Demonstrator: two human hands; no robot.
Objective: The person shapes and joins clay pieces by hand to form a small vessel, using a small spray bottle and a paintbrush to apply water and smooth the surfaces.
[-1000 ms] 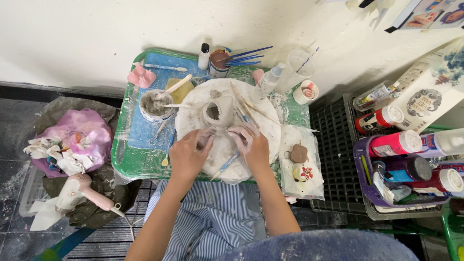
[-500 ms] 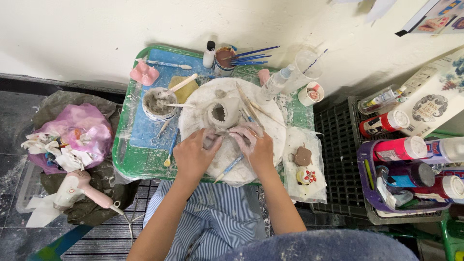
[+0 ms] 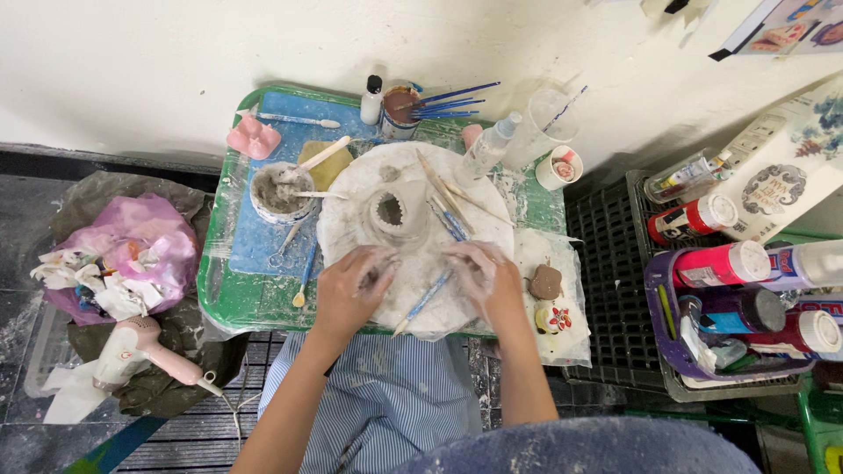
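Head view shows, nearest to the camera, the person's lap in a blue striped apron point(image 3: 386, 404), dusted with clay. Above it both forearms reach onto a round white work board point(image 3: 351, 219) that lies on a green tray point(image 3: 219, 290).

The left hand point(image 3: 351, 294) rests on the near part of the board with its fingers curled down; it seems to press or roll a small bit of clay under the fingertips, but the bit itself is hidden, so one cannot tell if the fingers really close on something. The right hand point(image 3: 483, 279) lies flat beside it, fingers loosely bent, touching the board. A blue-handled tool point(image 3: 424, 300) lies between the two hands, touched by neither as far as one can see.

Just beyond the hands stands the small clay vessel point(image 3: 391, 213), upright near the middle of the board, with a notched opening. To work well here, it is better that the pressure stays light and even, and that the hands keep apart from the soft wall of the vessel.

Further away, wooden sticks point(image 3: 442, 189) lie on the board, a bowl of grey slip point(image 3: 277, 191) stands to the left, and a cup of brushes point(image 3: 401, 110) stands at the far edge by the wall.
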